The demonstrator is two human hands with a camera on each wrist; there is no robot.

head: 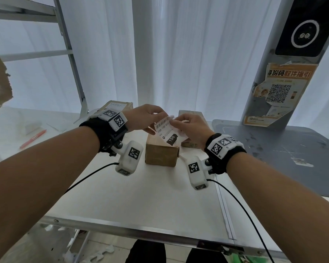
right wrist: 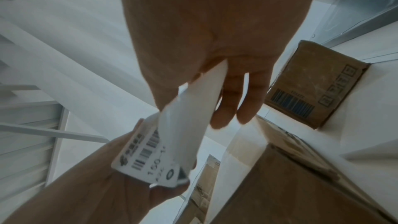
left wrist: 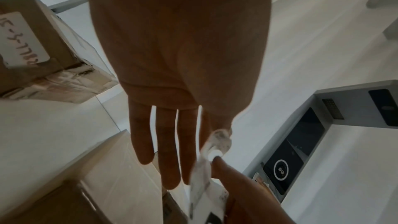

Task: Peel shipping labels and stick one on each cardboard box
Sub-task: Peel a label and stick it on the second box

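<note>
Over the small cardboard box [head: 160, 153] at the table's middle, both hands hold a white shipping label [head: 167, 132] printed with a barcode and "150". My left hand [head: 152, 118] pinches its left edge, the other fingers straight in the left wrist view. My right hand [head: 176, 121] pinches its top right corner. In the right wrist view a plain white strip [right wrist: 193, 117] of it runs under that thumb, and the printed label [right wrist: 150, 156] lies against my left palm. A labelled box [head: 116, 107] stands back left. Another box [right wrist: 312, 88] sits right, partly hidden.
A red pen [head: 33, 138] lies on the table's left. A grey scanner base [head: 273, 147] and its post with an orange poster [head: 279, 92] fill the right. A metal shelf frame [head: 72, 59] rises back left. The table's metal front edge [head: 141, 230] is near me.
</note>
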